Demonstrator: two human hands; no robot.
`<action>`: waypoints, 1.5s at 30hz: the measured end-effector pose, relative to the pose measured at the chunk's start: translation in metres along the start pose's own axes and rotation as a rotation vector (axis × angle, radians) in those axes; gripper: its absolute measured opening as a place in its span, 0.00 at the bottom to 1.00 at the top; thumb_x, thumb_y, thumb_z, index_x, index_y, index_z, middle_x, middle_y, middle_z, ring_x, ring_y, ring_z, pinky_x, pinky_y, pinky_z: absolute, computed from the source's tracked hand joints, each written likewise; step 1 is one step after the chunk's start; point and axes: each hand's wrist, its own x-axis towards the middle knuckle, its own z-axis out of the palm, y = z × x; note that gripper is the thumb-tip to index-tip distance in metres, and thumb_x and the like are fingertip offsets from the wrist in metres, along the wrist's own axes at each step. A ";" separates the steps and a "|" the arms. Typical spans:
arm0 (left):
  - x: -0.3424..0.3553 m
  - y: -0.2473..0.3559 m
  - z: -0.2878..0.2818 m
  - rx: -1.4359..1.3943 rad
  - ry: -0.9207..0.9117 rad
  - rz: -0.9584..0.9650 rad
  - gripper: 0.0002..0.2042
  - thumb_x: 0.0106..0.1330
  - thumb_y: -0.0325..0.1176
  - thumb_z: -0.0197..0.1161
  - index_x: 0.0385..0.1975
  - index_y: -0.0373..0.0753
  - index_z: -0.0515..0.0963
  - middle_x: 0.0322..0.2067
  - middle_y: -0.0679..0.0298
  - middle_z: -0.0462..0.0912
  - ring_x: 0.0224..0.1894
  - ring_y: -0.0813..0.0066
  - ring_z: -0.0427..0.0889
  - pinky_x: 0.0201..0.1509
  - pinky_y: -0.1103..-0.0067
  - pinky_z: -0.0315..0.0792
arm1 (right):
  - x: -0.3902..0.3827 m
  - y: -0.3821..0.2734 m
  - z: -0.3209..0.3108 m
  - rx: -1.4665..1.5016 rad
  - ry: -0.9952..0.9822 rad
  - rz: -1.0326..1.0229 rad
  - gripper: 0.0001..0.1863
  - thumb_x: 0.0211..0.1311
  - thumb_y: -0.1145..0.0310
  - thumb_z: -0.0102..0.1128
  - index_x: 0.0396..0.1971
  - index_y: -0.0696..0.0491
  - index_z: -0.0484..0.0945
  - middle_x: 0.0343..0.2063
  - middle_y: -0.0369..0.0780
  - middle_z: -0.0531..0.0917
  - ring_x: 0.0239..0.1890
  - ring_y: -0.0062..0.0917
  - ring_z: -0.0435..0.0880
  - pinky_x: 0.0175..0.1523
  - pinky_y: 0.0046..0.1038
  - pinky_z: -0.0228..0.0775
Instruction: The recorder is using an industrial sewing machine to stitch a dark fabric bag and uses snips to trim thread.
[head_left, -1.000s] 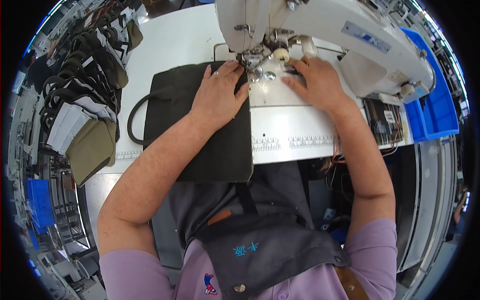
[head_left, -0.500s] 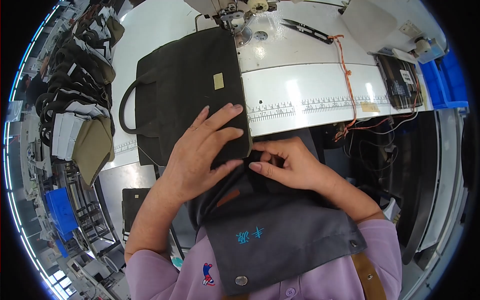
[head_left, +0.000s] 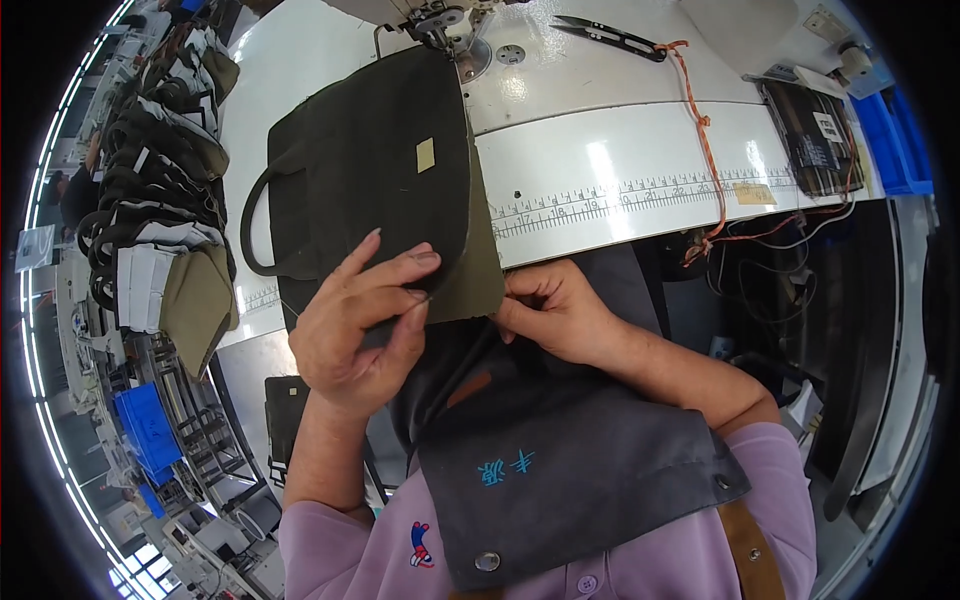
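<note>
A dark fabric bag piece [head_left: 350, 180] with a loop handle [head_left: 255, 225] and a small cream patch [head_left: 426, 155] lies on the white sewing table. Its far right corner sits under the sewing machine's needle area [head_left: 447, 38]. My left hand [head_left: 350, 330] has the near right corner of the dark upper layer between thumb and fingers, folding it back to the left. This bares an olive-green under layer [head_left: 482, 265]. My right hand [head_left: 550, 310] is closed in a pinch at the near right corner of that olive layer; its fingertips are partly hidden.
Thread snips [head_left: 610, 38] with an orange cord lie at the far right. A printed ruler strip [head_left: 620, 195] runs along the table's near edge. At right sits a dark plaid bundle [head_left: 812, 140]. A pile of similar bag pieces [head_left: 160, 190] stands at left, with a blue bin [head_left: 150, 430] below.
My left hand has moved left and lifted the dark layer's corner back, uncovering the olive layer. My right hand has closed into a pinch at the corner. The whole view has shifted slightly.
</note>
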 end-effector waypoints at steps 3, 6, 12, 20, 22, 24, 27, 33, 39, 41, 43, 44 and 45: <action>-0.005 -0.003 0.007 0.038 -0.061 0.019 0.06 0.63 0.22 0.68 0.35 0.36 0.79 0.41 0.54 0.90 0.49 0.59 0.90 0.63 0.60 0.76 | -0.001 0.000 -0.003 0.021 -0.042 -0.018 0.08 0.75 0.71 0.59 0.38 0.61 0.83 0.25 0.33 0.83 0.28 0.12 0.80 0.36 0.18 0.73; -0.015 -0.008 0.014 0.024 -0.034 -0.008 0.05 0.65 0.22 0.67 0.36 0.37 0.78 0.41 0.54 0.90 0.49 0.59 0.90 0.62 0.61 0.78 | -0.003 -0.007 -0.010 0.033 -0.122 -0.031 0.09 0.75 0.70 0.59 0.41 0.60 0.82 0.27 0.33 0.83 0.30 0.13 0.80 0.38 0.19 0.73; -0.018 -0.005 0.016 0.099 0.007 0.047 0.05 0.67 0.22 0.65 0.36 0.38 0.75 0.44 0.53 0.89 0.51 0.59 0.89 0.63 0.61 0.77 | 0.001 -0.002 -0.005 0.009 -0.058 0.007 0.14 0.75 0.66 0.59 0.31 0.59 0.82 0.22 0.33 0.82 0.25 0.10 0.79 0.31 0.17 0.68; -0.034 -0.017 0.028 0.384 -0.171 0.309 0.05 0.62 0.25 0.68 0.36 0.37 0.81 0.49 0.54 0.88 0.54 0.61 0.88 0.66 0.63 0.74 | -0.001 -0.007 0.000 -0.018 -0.018 0.011 0.14 0.74 0.70 0.57 0.26 0.58 0.81 0.21 0.32 0.83 0.25 0.10 0.78 0.31 0.18 0.69; -0.034 -0.018 0.029 0.392 -0.176 0.316 0.05 0.62 0.25 0.68 0.36 0.37 0.81 0.49 0.54 0.88 0.54 0.61 0.88 0.66 0.63 0.74 | -0.001 -0.010 -0.002 -0.086 -0.036 0.007 0.13 0.73 0.72 0.57 0.25 0.57 0.81 0.21 0.33 0.83 0.25 0.11 0.78 0.30 0.19 0.69; -0.034 -0.018 0.030 0.404 -0.180 0.322 0.05 0.63 0.25 0.68 0.37 0.37 0.81 0.49 0.54 0.88 0.54 0.61 0.88 0.66 0.63 0.74 | -0.002 -0.007 -0.003 -0.104 -0.033 0.021 0.13 0.72 0.72 0.57 0.25 0.57 0.81 0.20 0.32 0.83 0.25 0.11 0.78 0.30 0.19 0.68; -0.034 -0.017 0.033 0.394 -0.180 0.323 0.05 0.63 0.25 0.68 0.38 0.37 0.81 0.49 0.54 0.88 0.55 0.61 0.88 0.67 0.63 0.74 | -0.002 -0.008 -0.002 -0.105 -0.036 0.040 0.14 0.73 0.71 0.57 0.24 0.57 0.81 0.20 0.32 0.83 0.24 0.11 0.77 0.29 0.19 0.67; -0.037 -0.021 0.040 0.423 -0.123 0.351 0.06 0.66 0.27 0.66 0.41 0.38 0.83 0.50 0.56 0.88 0.56 0.62 0.87 0.68 0.63 0.73 | -0.002 -0.009 -0.004 -0.107 -0.084 0.012 0.16 0.74 0.70 0.57 0.23 0.56 0.80 0.19 0.31 0.82 0.22 0.10 0.74 0.28 0.20 0.64; -0.033 -0.014 0.041 0.472 -0.154 0.328 0.08 0.68 0.28 0.64 0.44 0.37 0.83 0.50 0.57 0.88 0.56 0.63 0.86 0.68 0.64 0.73 | -0.004 -0.019 -0.006 -0.129 -0.139 0.048 0.14 0.75 0.68 0.57 0.26 0.56 0.80 0.19 0.32 0.82 0.22 0.13 0.74 0.28 0.21 0.65; -0.035 -0.017 0.042 0.412 -0.121 0.317 0.08 0.67 0.27 0.64 0.44 0.37 0.83 0.49 0.57 0.88 0.56 0.63 0.87 0.68 0.64 0.73 | -0.005 -0.024 -0.009 -0.189 -0.156 0.040 0.13 0.74 0.68 0.58 0.28 0.56 0.80 0.19 0.34 0.83 0.22 0.16 0.76 0.28 0.23 0.67; -0.038 -0.022 0.042 0.387 -0.113 0.306 0.08 0.67 0.26 0.65 0.43 0.36 0.83 0.49 0.56 0.89 0.56 0.63 0.87 0.67 0.64 0.74 | -0.008 -0.035 -0.015 -0.700 -0.158 -0.217 0.08 0.70 0.67 0.62 0.32 0.55 0.81 0.22 0.38 0.83 0.23 0.26 0.80 0.29 0.27 0.71; -0.038 -0.023 0.041 0.362 -0.106 0.297 0.07 0.66 0.26 0.65 0.43 0.36 0.82 0.49 0.56 0.89 0.56 0.62 0.87 0.67 0.64 0.74 | -0.011 -0.042 -0.016 -0.702 -0.161 -0.217 0.08 0.70 0.67 0.62 0.32 0.55 0.81 0.22 0.38 0.83 0.23 0.26 0.80 0.29 0.27 0.71; -0.038 -0.023 0.042 0.362 -0.104 0.295 0.07 0.66 0.26 0.65 0.43 0.36 0.82 0.49 0.56 0.89 0.56 0.62 0.87 0.67 0.64 0.74 | -0.017 -0.049 -0.017 -0.989 -0.056 -0.404 0.06 0.65 0.68 0.64 0.33 0.54 0.82 0.25 0.39 0.83 0.24 0.30 0.81 0.29 0.29 0.73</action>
